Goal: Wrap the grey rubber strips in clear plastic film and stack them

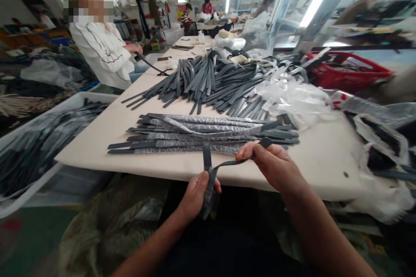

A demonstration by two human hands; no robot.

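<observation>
A dark grey strap (229, 163) runs between my two hands just in front of the table's near edge. My left hand (195, 192) is closed round a folded part of it, with one end standing up above the thumb. The fingers of my right hand (276, 165) pinch the strap further along, near its other end. Right behind my hands lies a row of similar straps (182, 143), their middles wrapped in clear plastic film. Farther back a big pile of unwrapped dark straps (208, 80) fans out over the table.
The pale table (94, 147) stretches away from me. Crumpled clear plastic (292, 95) lies right of the pile, by a red basket (351, 67). A white bin (19, 201) of wrapped straps stands at the left. A co-worker in a white top (100, 49) holds a strap at the table's left side.
</observation>
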